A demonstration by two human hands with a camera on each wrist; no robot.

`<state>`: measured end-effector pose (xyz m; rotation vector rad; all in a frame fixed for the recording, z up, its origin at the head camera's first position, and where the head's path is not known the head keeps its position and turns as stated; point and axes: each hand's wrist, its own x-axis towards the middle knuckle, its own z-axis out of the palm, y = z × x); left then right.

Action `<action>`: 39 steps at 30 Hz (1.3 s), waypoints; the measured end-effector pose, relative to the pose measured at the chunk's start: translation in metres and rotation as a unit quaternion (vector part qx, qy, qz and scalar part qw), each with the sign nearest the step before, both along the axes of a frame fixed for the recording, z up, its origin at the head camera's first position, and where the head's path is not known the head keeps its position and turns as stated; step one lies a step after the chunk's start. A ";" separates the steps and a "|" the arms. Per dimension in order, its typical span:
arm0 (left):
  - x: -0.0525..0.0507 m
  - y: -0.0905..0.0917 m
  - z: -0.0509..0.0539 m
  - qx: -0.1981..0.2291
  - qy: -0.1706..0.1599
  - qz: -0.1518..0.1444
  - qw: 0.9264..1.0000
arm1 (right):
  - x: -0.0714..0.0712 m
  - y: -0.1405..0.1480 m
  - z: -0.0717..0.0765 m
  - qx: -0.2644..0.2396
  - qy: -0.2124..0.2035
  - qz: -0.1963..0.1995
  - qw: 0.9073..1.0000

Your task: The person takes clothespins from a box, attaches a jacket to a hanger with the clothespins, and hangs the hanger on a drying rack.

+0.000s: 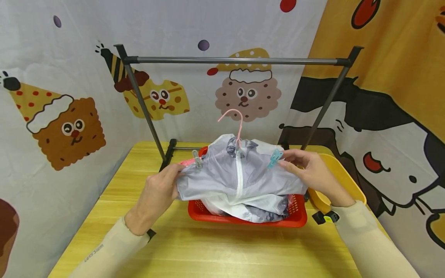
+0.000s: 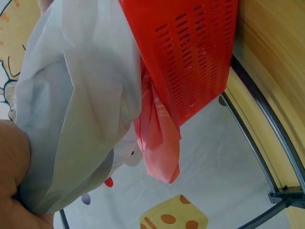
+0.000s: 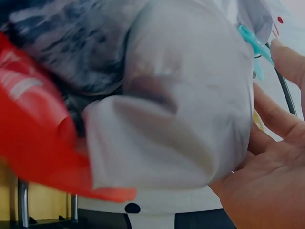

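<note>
A light grey zip-up jacket (image 1: 219,173) with a white zipper hangs on a pink hanger (image 1: 240,123), its lower part bunched over a red basket (image 1: 248,221). My left hand (image 1: 156,193) grips the sleeve on the left side, its cloth between thumb and fingers. A grey-green clothespin (image 1: 197,159) sits on that shoulder. On the other shoulder is a blue clothespin (image 1: 276,158). My right hand (image 1: 307,170) is beside it, thumb and fingers apart; in the right wrist view, its fingers (image 3: 271,114) touch the edge of the grey cloth, and the thumb is close to the clothespin.
Behind the basket stands a grey metal clothes rack (image 1: 222,60) on the wooden table (image 1: 194,251). A yellow basket (image 1: 342,175) is at the right, partly behind my right hand. Pink cloth (image 2: 162,152) hangs over the red basket's edge. A printed curtain (image 1: 167,23) forms the backdrop.
</note>
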<state>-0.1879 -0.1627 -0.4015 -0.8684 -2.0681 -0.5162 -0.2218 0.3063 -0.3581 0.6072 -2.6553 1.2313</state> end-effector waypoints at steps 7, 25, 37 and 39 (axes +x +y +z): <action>0.000 0.000 0.003 -0.003 0.003 -0.003 1.000 | 0.003 0.006 -0.009 0.012 -0.030 0.029 0.999; -0.002 0.000 0.004 0.000 -0.007 -0.006 1.000 | 0.009 0.007 -0.021 0.008 -0.054 0.034 0.998; -0.004 0.001 0.001 0.003 -0.040 -0.001 0.999 | 0.013 0.010 -0.030 -0.035 -0.049 0.028 0.998; -0.003 0.001 0.001 0.004 -0.044 -0.002 0.999 | 0.013 0.010 -0.031 -0.039 -0.042 0.028 0.998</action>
